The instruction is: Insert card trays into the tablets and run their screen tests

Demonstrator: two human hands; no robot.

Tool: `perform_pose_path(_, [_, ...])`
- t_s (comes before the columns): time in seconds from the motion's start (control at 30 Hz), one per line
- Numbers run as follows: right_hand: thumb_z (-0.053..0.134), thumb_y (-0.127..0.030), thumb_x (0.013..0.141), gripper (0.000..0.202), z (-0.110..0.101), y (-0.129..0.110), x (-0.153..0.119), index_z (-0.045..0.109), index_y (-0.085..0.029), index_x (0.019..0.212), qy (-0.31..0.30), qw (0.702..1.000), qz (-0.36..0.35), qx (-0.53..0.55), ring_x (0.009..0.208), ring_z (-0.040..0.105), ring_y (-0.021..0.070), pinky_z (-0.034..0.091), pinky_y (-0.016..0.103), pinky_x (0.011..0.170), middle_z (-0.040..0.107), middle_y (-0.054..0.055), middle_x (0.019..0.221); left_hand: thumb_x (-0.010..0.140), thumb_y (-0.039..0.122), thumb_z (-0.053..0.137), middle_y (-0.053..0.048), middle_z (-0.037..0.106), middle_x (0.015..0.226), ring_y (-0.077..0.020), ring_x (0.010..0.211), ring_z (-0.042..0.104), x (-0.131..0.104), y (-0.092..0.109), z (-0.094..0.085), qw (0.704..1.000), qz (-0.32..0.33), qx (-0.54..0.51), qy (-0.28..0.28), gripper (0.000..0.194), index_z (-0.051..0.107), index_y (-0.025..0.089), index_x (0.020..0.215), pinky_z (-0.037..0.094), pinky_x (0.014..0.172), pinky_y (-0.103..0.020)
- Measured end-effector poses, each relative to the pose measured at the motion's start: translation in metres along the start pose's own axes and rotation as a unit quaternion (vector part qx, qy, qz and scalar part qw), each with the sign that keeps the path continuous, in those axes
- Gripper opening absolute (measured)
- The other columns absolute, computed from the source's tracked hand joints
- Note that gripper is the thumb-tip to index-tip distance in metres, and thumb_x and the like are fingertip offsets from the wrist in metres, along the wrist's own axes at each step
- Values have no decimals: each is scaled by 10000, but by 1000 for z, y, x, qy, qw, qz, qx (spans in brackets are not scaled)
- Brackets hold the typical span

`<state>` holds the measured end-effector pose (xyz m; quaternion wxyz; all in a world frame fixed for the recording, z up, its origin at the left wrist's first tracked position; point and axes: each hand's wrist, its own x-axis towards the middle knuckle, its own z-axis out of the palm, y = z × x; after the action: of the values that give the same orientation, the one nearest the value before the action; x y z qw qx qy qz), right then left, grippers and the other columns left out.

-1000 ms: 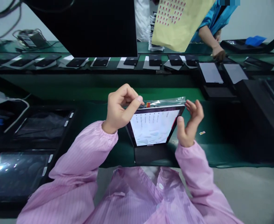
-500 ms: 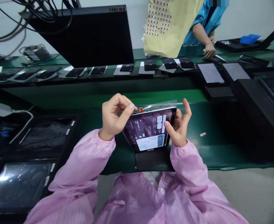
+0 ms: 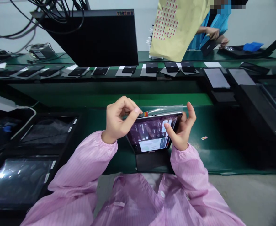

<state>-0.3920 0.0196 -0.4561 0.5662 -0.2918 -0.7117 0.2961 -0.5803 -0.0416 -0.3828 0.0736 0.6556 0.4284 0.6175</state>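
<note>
A lit tablet (image 3: 149, 133) stands tilted, its lower edge by a black flap (image 3: 153, 161) lying on the green mat. My right hand (image 3: 182, 128) grips the tablet's right side, thumb across the screen and index finger raised. At the upper left corner, my left hand (image 3: 122, 117) is closed in a pinch; what lies between the fingertips is too small to make out. Just beside those fingertips shows an orange-red tab (image 3: 145, 114). Clear film (image 3: 167, 109) sticks up along the tablet's top edge, partly hidden behind it. A small sticker (image 3: 204, 138) lies on the mat to the right.
Black trays (image 3: 62, 150) with film-covered screens stand at left, a black box (image 3: 255, 119) at right. A monitor (image 3: 93, 40) and yellow sheet (image 3: 175, 31) hang ahead. Several dark devices (image 3: 152, 67) line the back shelf. Across it, a person's hands (image 3: 213, 34) hold a dark device.
The view has shifted slightly. My hands keep the same hold, with the tablet's top leaning a little nearer. Across the shelf, the other person has lifted a dark device.
</note>
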Motion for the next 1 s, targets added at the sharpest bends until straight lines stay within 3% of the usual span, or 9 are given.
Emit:
perform_pose_path(0.47, [484,-521,856,768,-1,-4,-2,43,-301,1446,6,1000,7,-25,742,526,231,489,422,725,460,59,938,847,205,635,-6,650,667,-121,578,636,-2,2,0,1000,6,-3,-1,214,492,176,690,495,494,-227])
perform_pose_path(0.67, [508,-468,855,749,0,1,-4,80,-294,1444,6,1000,-22,-11,809,545,246,495,440,771,462,55,922,857,216,626,-9,654,664,-122,572,641,-3,4,0,1000,9,-9,-1,217,489,178,693,483,475,-219])
perform_pose_path(0.8, [531,-438,855,719,-17,-5,10,143,-286,1442,13,996,-91,-21,1028,557,272,497,473,875,497,111,1129,858,218,622,-13,658,676,-125,583,640,-3,4,-1,1000,10,-4,-6,202,498,179,703,481,472,-220])
perform_pose_path(0.9, [576,-336,858,476,-41,-32,40,407,-295,1301,56,979,-194,-40,1052,549,249,506,415,835,523,91,1157,851,214,628,-7,652,668,-120,575,633,-3,5,-1,1000,17,5,-7,204,497,178,699,472,466,-214])
perform_pose_path(0.93, [588,-276,861,360,-48,-45,52,489,-283,1207,29,971,-229,-60,981,566,223,504,379,790,559,71,1085,848,211,630,-5,649,663,-117,574,631,-3,5,0,1000,17,7,-5,207,495,177,695,469,466,-210])
perform_pose_path(1.0, [583,-197,875,161,-55,-71,74,566,-239,1029,-123,943,-284,-123,815,574,175,478,320,696,600,33,899,845,199,630,-4,644,657,-113,575,630,-3,7,0,1000,16,9,-3,209,491,175,690,462,468,-204])
